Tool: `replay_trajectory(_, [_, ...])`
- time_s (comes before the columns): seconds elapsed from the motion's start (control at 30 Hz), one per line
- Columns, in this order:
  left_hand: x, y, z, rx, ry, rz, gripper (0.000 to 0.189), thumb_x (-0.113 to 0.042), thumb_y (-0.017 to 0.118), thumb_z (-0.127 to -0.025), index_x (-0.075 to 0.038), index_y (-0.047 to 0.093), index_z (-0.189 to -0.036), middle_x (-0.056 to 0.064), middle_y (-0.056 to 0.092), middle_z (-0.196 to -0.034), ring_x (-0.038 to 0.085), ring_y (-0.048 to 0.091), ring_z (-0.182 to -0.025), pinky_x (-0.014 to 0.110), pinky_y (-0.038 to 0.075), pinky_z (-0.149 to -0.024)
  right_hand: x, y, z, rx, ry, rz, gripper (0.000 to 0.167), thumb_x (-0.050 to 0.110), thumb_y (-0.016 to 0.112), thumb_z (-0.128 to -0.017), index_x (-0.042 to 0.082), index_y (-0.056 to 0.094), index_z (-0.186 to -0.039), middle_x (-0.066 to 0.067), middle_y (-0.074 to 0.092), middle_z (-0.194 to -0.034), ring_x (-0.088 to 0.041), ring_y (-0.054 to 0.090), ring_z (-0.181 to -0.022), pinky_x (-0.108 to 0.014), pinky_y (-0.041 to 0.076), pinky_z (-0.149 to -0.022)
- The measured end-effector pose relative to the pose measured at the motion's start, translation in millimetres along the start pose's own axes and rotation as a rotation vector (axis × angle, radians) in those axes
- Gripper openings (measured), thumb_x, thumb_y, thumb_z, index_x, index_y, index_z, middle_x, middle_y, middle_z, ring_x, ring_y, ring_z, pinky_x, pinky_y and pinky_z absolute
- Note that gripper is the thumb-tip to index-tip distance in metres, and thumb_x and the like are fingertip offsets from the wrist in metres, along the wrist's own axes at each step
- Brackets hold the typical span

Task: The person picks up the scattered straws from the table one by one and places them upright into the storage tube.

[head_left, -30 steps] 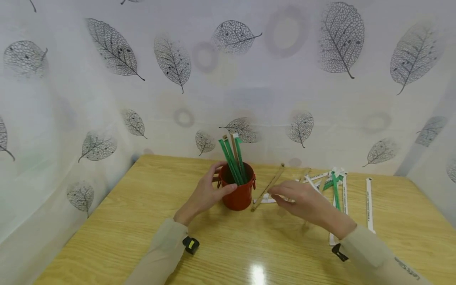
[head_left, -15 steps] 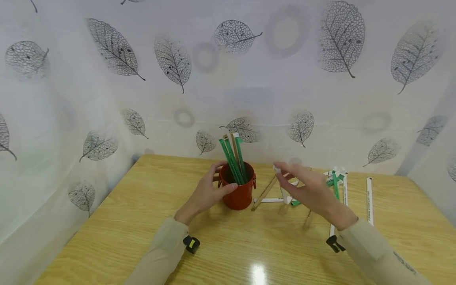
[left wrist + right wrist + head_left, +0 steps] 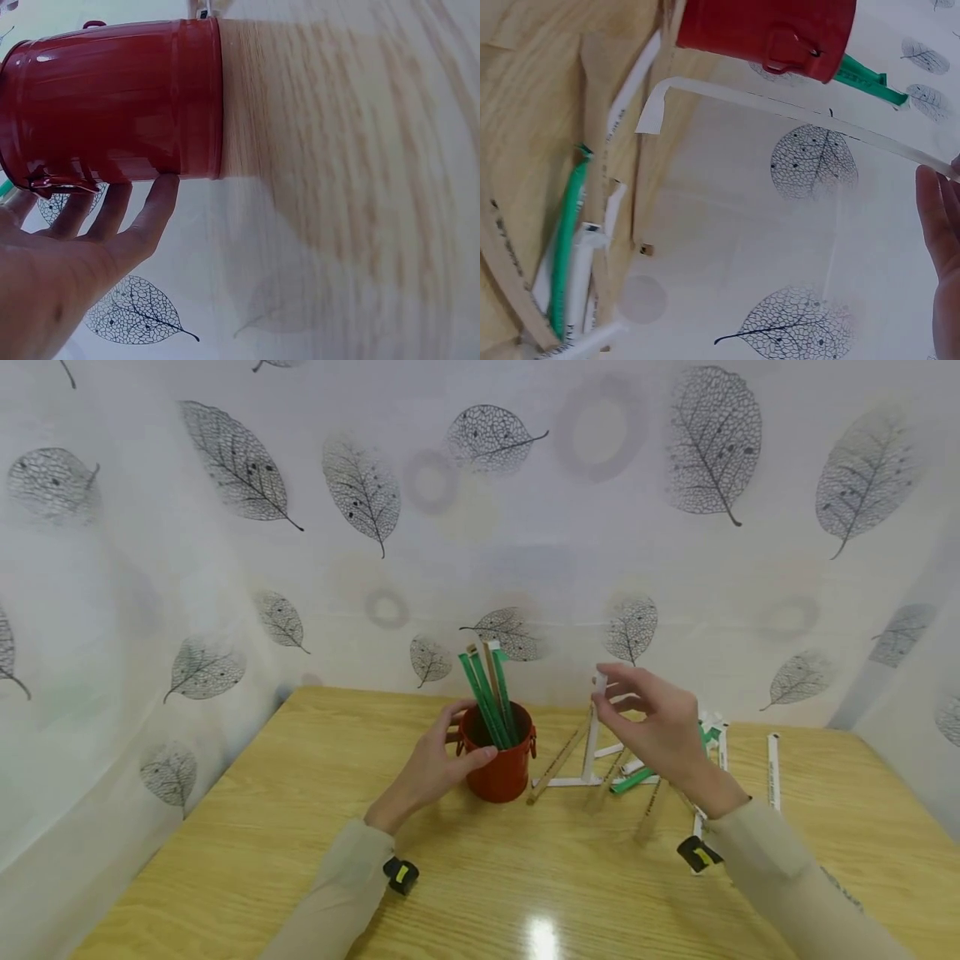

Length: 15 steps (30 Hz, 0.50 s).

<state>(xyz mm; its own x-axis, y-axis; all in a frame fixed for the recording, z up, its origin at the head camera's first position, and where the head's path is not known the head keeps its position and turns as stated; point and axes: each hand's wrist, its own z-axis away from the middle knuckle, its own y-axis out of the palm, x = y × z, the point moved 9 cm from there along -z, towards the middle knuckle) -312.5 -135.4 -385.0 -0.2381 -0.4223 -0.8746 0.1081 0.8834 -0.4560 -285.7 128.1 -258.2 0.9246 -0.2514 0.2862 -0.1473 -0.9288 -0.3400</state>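
White straw [image 3: 592,739], pinched at its upper end by the right hand [image 3: 660,722]; long axis nearly upright, bent lower end down. It is held to the right of the bucket [image 3: 501,778], near but apart. Left hand [image 3: 433,770], farther from the straw, grips the bucket's left side.

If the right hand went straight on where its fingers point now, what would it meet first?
Probably the leaf-print backdrop; the right hand seems to aim past the green strips in the red bucket, though depth is unclear.
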Motion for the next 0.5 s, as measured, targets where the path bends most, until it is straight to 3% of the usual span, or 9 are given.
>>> replay_trajectory(0.33, [0.0, -0.5, -0.8, 0.001, 0.014, -0.004, 0.07, -0.041, 0.072, -0.092, -0.034, 0.037, -0.153, 0.01, 0.049, -0.153, 0.04, 0.054, -0.132, 0.062, 0.049, -0.106, -3.4, -11.1, -41.6, -0.103, 0.063, 0.026, 0.045, -0.022, 0.073, -0.076, -0.006, 0.069, -0.119, -0.022, 0.074, -0.092, 0.008, 0.067, -0.088, -0.01, 0.057, -0.073])
replay_trajectory(0.5, [0.7, -0.9, -0.8, 0.002, 0.01, -0.006, 0.069, -0.042, 0.073, -0.092, -0.037, 0.038, -0.151, 0.008, 0.05, -0.153, 0.039, 0.055, -0.132, 0.062, 0.049, -0.106, -0.4, -5.2, -62.5, -0.093, 0.07, 0.012, 0.044, -0.018, 0.074, -0.079, -0.007, 0.068, -0.121, -0.022, 0.073, -0.096, 0.007, 0.067, -0.089, -0.013, 0.058, -0.074])
